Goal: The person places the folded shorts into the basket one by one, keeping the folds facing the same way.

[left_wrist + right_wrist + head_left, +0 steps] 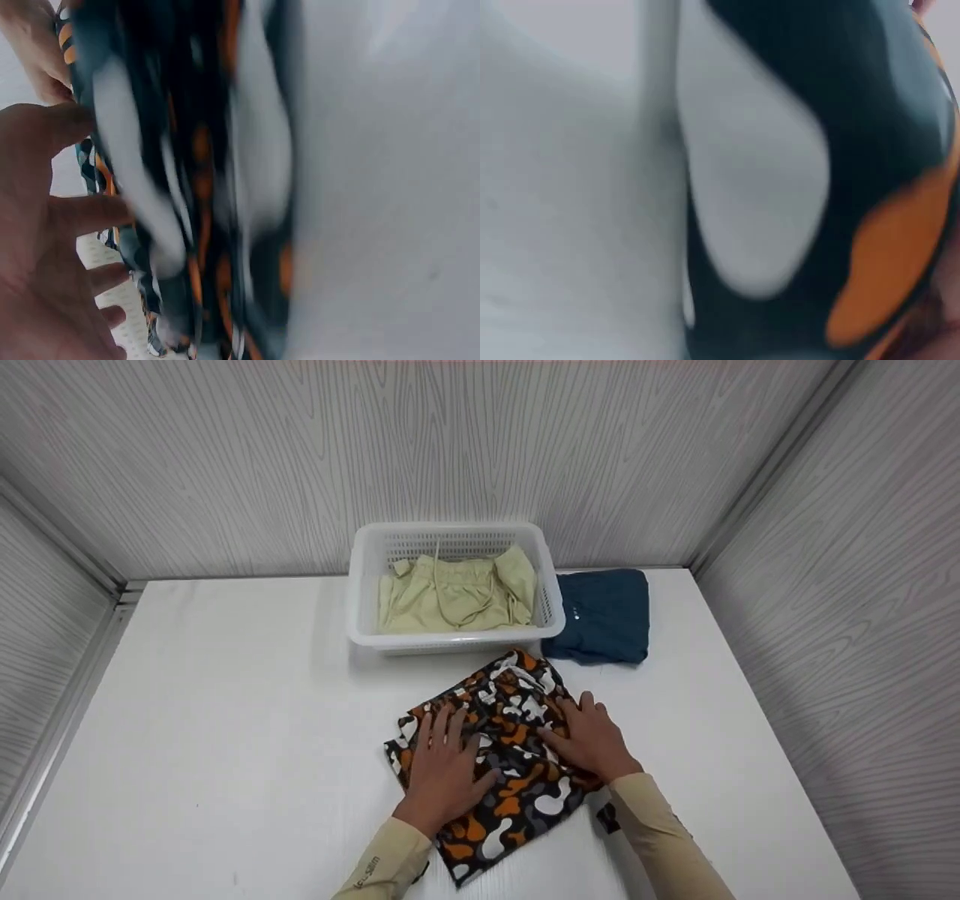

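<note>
A pair of folded shorts (517,802) with a black, orange, white and grey blotch pattern lies at a slant on the white table. My left hand (442,772) rests on its left part, fingers spread and pointing away from me. On the right edge of the cloth lies my right hand (592,739), thumb stretched inward over the fabric. In the left wrist view the layered folds of the shorts (202,187) stand close beside the extended fingers (90,214). The right wrist view is mostly filled by the patterned cloth (757,165), with the hand largely hidden behind it.
Beyond the shorts stands a white plastic basket (457,640) holding a pale yellow garment with a drawstring (465,592). A folded dark blue garment (607,619) lies against the basket's right side. Grey wood-grain panels (450,442) enclose the table (225,735) at the back and sides.
</note>
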### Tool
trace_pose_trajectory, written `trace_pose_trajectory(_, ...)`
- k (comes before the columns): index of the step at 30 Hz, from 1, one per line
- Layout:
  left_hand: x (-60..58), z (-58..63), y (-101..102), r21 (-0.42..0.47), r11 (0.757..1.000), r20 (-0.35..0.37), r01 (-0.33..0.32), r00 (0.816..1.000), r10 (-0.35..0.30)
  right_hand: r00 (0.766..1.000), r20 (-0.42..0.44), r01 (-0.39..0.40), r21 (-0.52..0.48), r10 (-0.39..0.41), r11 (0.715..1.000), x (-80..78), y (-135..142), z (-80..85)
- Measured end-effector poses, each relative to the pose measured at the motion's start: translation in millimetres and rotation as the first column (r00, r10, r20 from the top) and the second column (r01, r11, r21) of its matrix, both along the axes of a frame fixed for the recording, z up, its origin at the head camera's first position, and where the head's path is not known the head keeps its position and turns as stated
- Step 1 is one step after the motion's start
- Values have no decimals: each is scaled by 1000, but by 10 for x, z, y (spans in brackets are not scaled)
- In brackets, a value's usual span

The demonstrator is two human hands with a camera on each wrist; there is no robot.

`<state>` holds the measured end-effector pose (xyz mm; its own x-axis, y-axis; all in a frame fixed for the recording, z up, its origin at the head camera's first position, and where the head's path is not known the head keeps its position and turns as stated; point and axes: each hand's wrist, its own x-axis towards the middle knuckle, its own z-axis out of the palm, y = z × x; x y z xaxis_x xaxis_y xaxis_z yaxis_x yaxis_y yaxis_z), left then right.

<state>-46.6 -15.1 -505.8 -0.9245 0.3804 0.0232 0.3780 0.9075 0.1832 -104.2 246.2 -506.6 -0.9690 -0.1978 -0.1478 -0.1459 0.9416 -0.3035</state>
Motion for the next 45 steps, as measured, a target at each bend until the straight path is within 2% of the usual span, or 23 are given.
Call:
trace_pose_trajectory(6,22,-61,-25,-16,997,-67,-70,995,69,1000,9,9,-70,-8,998,83,-22,21)
trace_pose_trajectory(11,14,-75,-57,9,996,13,-93,996,93,991,118,77,-177,-57,981,103,34,71)
trace_pose_trajectory(15,-24,-83,-107,57,995,59,-88,995,84,978,193,139,-318,-80,938,89,96,132)
trace_pose_trajectory(18,-59,-103,-154,81,994,68,-71,996,65,964,246,199,-429,-98,881,81,101,181)
trace_pose_trajectory(20,-81,-118,-181,94,994,72,-57,996,50,934,331,293,-485,-137,824,82,90,218)
trace_pose_trajectory(21,-94,-122,-193,99,994,72,-50,997,43,909,385,355,-510,-161,784,80,81,237)
trace_pose_trajectory(23,-118,-130,-214,107,994,69,-36,997,29,845,493,487,-546,-209,682,73,66,271)
trace_pose_trajectory(25,-141,-136,-232,116,993,69,-20,998,12,785,576,586,-573,-228,573,63,57,292)
trace_pose_trajectory(27,-161,-144,-249,125,992,73,-3,997,-6,745,630,646,-599,-219,474,52,41,293)
trace_pose_trajectory(29,-182,-160,-269,144,989,77,15,997,-26,724,669,674,-631,-170,384,45,23,272)
trace_pose_trajectory(33,-209,-240,-311,194,980,90,43,994,-62,694,718,709,-668,-55,225,41,-33,215)
trace_pose_trajectory(35,-216,-286,-333,211,976,91,57,993,-77,678,735,725,-664,-17,182,36,-63,198)
trace_pose_trajectory(36,-219,-309,-343,220,973,93,61,992,-83,671,741,731,-661,-1,171,34,-78,196)
trace_pose_trajectory(38,-224,-342,-359,229,971,93,70,991,-93,659,751,738,-653,29,170,25,-107,201)
trace_pose_trajectory(41,-226,-347,-368,241,967,90,82,990,-106,651,757,732,-648,65,209,6,-156,214)
trace_pose_trajectory(42,-228,-335,-367,244,966,97,81,989,-108,653,755,727,-646,60,233,0,-175,219)
trace_pose_trajectory(45,-235,-284,-361,238,968,122,75,987,-107,692,721,680,-643,-19,353,-6,-229,226)
